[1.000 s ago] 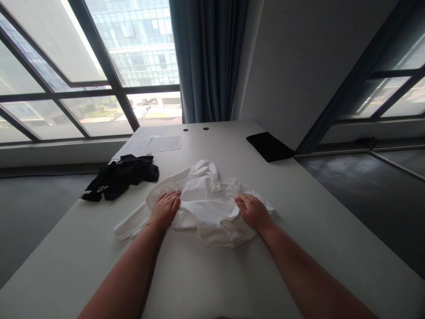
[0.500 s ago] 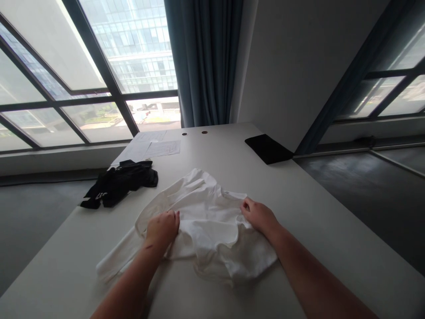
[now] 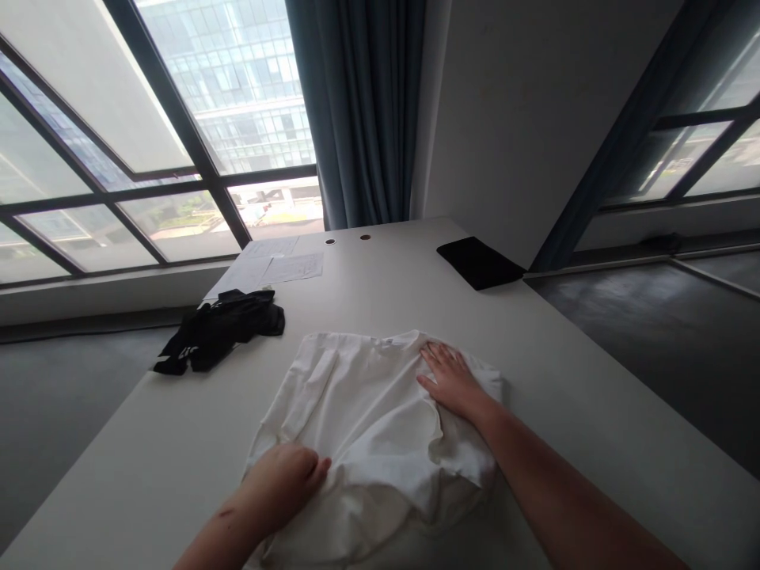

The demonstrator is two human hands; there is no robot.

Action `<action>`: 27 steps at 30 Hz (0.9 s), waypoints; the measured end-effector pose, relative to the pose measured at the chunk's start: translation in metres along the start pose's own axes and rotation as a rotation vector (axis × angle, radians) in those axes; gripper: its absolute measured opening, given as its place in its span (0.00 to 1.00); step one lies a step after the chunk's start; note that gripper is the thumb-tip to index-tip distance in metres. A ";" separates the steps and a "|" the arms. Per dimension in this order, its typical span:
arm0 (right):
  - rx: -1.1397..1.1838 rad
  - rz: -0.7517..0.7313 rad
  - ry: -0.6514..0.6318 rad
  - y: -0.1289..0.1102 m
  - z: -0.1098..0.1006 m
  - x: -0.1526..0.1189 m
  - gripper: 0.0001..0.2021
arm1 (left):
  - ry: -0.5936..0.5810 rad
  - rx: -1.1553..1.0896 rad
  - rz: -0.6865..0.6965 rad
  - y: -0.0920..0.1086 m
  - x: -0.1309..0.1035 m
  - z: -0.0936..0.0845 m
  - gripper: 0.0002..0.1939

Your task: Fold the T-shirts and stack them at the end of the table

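A white shirt point(image 3: 374, 412) lies spread and creased on the white table, its neckline at the far edge and its near part bunched. My left hand point(image 3: 288, 479) is closed on the cloth at the shirt's near left side. With fingers spread, my right hand point(image 3: 451, 376) presses flat on the far right part of the shirt, close to the neckline. On the left, a strip of folded cloth runs along the shirt's side. My left fingertips are partly hidden.
A crumpled black garment point(image 3: 222, 328) lies at the table's left edge. Paper sheets point(image 3: 290, 267) rest behind it. A flat black item point(image 3: 480, 263) sits at the far right edge of the white table point(image 3: 368, 289). Beyond are a blue curtain point(image 3: 359, 119) and windows.
My left hand has drawn cloth down towards me. My right hand has opened from a grip and now lies flat. The shirt's left side is straighter, and its sleeve no longer sticks out left.
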State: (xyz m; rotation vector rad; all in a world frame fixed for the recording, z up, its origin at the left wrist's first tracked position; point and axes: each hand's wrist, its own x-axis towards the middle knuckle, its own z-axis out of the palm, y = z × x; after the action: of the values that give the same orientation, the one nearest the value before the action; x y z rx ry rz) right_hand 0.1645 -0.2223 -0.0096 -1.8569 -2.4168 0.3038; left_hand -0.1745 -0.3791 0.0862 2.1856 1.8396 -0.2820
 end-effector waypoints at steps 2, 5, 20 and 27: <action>0.014 -0.062 -0.010 0.001 0.004 0.002 0.34 | -0.100 -0.013 0.040 -0.004 0.000 -0.007 0.19; 0.034 -0.118 0.005 0.002 0.001 0.006 0.34 | -0.084 -0.074 0.106 -0.002 0.013 -0.027 0.13; 0.058 -0.212 0.052 0.010 0.000 0.010 0.30 | 0.525 -0.097 0.147 0.014 0.175 0.021 0.13; 0.056 -0.211 0.063 0.009 0.000 0.009 0.30 | 0.484 -0.063 0.250 0.013 0.168 0.012 0.08</action>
State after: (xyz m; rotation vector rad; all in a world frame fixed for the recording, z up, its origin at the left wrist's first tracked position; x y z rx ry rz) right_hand 0.1707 -0.2117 -0.0117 -1.5473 -2.5057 0.2889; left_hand -0.1326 -0.2287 0.0226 2.5657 1.7237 0.3830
